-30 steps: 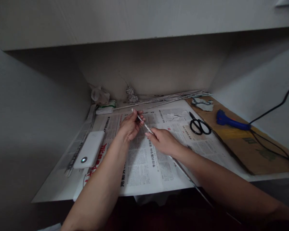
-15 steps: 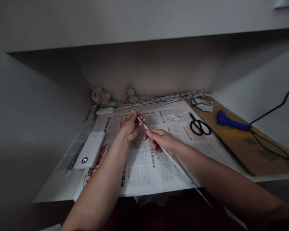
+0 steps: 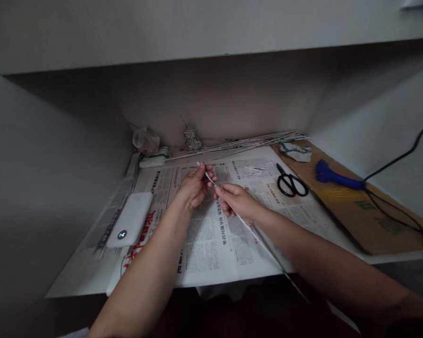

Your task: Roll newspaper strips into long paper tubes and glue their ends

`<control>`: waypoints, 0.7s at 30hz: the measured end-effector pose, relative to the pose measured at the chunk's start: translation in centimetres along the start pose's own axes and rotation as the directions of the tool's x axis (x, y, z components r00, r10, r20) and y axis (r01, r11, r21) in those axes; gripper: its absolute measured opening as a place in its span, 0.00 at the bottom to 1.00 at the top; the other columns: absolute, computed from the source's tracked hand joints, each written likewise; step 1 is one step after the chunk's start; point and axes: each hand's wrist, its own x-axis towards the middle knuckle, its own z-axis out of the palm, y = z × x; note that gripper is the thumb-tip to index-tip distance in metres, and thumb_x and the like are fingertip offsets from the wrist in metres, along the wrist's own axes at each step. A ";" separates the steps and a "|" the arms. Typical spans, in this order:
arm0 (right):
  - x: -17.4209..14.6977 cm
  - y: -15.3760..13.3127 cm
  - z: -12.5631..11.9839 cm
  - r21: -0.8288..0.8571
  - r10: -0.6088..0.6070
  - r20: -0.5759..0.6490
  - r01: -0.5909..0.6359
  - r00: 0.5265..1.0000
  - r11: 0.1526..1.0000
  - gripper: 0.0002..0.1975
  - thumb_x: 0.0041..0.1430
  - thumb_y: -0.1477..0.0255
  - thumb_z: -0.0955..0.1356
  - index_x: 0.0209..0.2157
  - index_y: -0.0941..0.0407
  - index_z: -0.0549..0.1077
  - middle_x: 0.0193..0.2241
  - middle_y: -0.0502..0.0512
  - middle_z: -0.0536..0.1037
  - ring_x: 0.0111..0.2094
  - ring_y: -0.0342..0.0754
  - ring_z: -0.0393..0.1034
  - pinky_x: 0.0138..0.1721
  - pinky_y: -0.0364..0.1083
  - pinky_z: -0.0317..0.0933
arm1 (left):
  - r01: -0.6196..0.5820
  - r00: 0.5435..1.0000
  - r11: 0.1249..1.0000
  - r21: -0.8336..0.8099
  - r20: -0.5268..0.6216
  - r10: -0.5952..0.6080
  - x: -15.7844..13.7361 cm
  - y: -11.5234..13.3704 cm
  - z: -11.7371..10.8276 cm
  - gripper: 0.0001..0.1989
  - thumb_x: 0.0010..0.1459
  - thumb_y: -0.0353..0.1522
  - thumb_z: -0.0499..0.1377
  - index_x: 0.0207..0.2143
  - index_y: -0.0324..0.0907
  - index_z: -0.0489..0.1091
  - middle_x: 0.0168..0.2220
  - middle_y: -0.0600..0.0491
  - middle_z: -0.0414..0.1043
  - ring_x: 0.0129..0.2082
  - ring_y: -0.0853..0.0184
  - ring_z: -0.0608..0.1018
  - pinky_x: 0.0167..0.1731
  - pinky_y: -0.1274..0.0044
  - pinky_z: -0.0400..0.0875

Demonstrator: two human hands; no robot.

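Observation:
My left hand (image 3: pixel 194 187) pinches the upper end of a long, thin rolled paper stick (image 3: pixel 248 226) between thumb and fingers. Just below it, my right hand (image 3: pixel 235 199) is closed around the same stick. The stick slants from the upper left down under my right forearm and past the table's front edge, where its lower part looks like more than one thin strand. Both hands are above a sheet of newspaper (image 3: pixel 206 253) spread on the white table.
Black-handled scissors (image 3: pixel 292 184) and short white paper pieces (image 3: pixel 257 169) lie to the right. A blue glue gun (image 3: pixel 338 178) with a black cord rests on cardboard (image 3: pixel 359 225). At left is a white power bank (image 3: pixel 132 218). Long paper sticks (image 3: pixel 254 141) and a small woven figure (image 3: pixel 191 138) sit behind.
My left hand has shifted slightly right along with the stick's tip, and the two hands are a little closer together. Both still grip the stick; the view has moved slightly.

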 end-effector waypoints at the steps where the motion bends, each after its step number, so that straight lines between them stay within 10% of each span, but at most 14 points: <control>1: 0.0 0.0 0.0 -0.027 -0.007 -0.037 0.006 0.999 1.000 0.17 0.59 0.56 0.62 0.29 0.57 0.64 0.13 0.43 0.62 0.12 0.38 0.56 0.14 0.38 0.47 | 0.004 1.000 1.000 0.015 0.002 -0.004 0.0 -0.1 0.0 0.12 0.58 0.36 0.55 0.31 0.35 0.68 0.23 0.54 0.66 0.21 0.75 0.73 0.16 0.88 0.66; 8: -0.6 -1.4 -0.1 0.355 0.125 0.257 -0.214 0.958 0.910 0.13 0.61 0.61 0.58 0.27 0.54 0.58 0.12 0.41 0.50 0.12 0.39 0.49 0.15 0.39 0.46 | 0.085 0.991 0.985 -0.149 0.115 -0.068 -0.2 0.2 0.2 0.11 0.59 0.34 0.54 0.32 0.35 0.69 0.23 0.54 0.66 0.23 0.76 0.73 0.19 0.89 0.69; 15: 0.2 -0.2 -0.1 0.014 0.032 -0.060 -0.031 0.998 0.999 0.15 0.59 0.57 0.62 0.30 0.56 0.62 0.13 0.42 0.60 0.12 0.38 0.55 0.15 0.39 0.46 | 0.029 0.998 1.000 0.000 0.049 -0.029 0.0 -0.5 0.1 0.12 0.59 0.35 0.54 0.32 0.34 0.69 0.23 0.52 0.68 0.22 0.74 0.74 0.18 0.85 0.70; 21: -0.6 -1.2 -0.1 0.429 0.068 0.309 -0.203 0.949 0.880 0.13 0.62 0.62 0.58 0.27 0.55 0.58 0.12 0.41 0.51 0.12 0.39 0.50 0.16 0.40 0.47 | 0.073 0.991 0.992 -0.106 0.120 -0.061 -0.3 -0.2 0.3 0.10 0.57 0.35 0.57 0.32 0.34 0.69 0.24 0.53 0.68 0.24 0.74 0.75 0.18 0.88 0.69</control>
